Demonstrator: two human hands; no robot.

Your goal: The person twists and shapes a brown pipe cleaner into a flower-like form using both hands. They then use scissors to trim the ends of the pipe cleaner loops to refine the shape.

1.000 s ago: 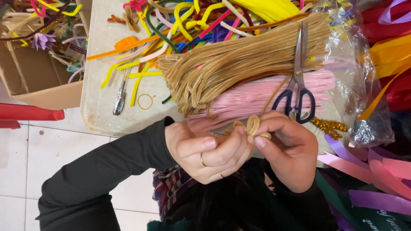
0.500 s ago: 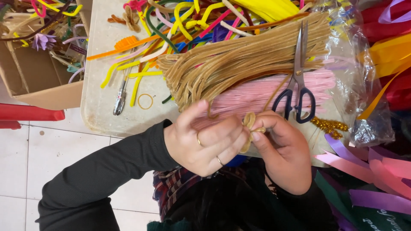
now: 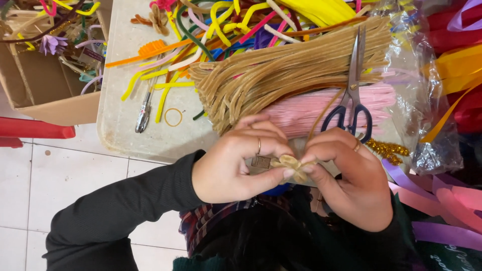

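Bright, even daylight falls over everything, leaving only soft, faint shadows under the hands and along the counter (image 3: 120,135) edge. Colours look saturated, focus is sharp in the middle, and the corners stretch slightly without glare.

Fuzzy tan stems (image 3: 281,75) under shiny metal scissors (image 3: 354,85) with glossy plastic handles; beside them, crinkly clear plastic wrap (image 3: 427,120).
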